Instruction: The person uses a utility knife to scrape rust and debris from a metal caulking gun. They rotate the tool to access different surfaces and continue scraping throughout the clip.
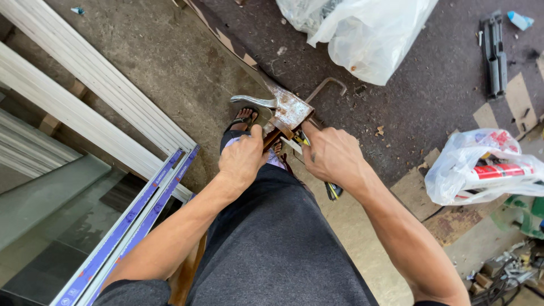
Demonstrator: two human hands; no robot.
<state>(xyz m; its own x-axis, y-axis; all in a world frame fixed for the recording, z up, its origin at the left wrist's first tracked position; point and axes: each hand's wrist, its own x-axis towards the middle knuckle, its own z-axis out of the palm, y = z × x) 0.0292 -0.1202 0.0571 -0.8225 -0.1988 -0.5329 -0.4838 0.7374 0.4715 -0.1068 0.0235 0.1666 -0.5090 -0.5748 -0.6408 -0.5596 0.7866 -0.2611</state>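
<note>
A rusty, paint-stained caulking gun lies across my knee, its metal trigger handle pointing left and its hooked push rod sticking out to the upper right. My left hand is closed around the gun's body just below the trigger. My right hand grips the gun from the right, with a yellow-and-black utility knife showing under the palm. My dark grey trousers fill the lower middle, and my foot in a black sandal rests on the floor beyond.
White aluminium frame profiles with blue protective tape and a glass pane lie at left. A clear plastic bag sits at top. Another bag holding red sealant tubes lies right. A black tool rests top right.
</note>
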